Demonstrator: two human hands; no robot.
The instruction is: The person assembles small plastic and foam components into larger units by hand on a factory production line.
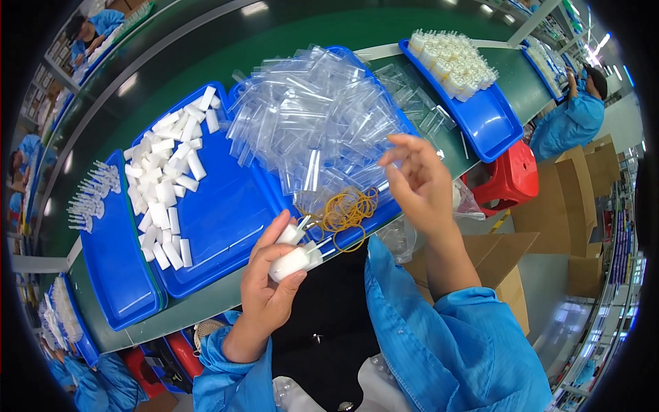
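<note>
My left hand (266,296) is closed around two white blocks (291,264), each with a clear plastic piece with thin prongs at its end. It is in front of the near edge of the blue trays. Just beyond lies a tangle of yellow rubber bands (349,209), close to its fingertips. To the right, my right hand (424,189) is raised with its fingers apart and bent, and I see nothing between them. It hovers by the right edge of a blue tray (340,51) heaped with clear plastic sleeves (309,117).
A blue tray (220,240) of loose white blocks (165,165) lies left. Farther left, another tray (123,288) carries small clear plastic parts (96,192). A tray (498,130) of bundled pieces stands far right, near a red stool (511,178) and cardboard boxes (556,206). Other people work nearby.
</note>
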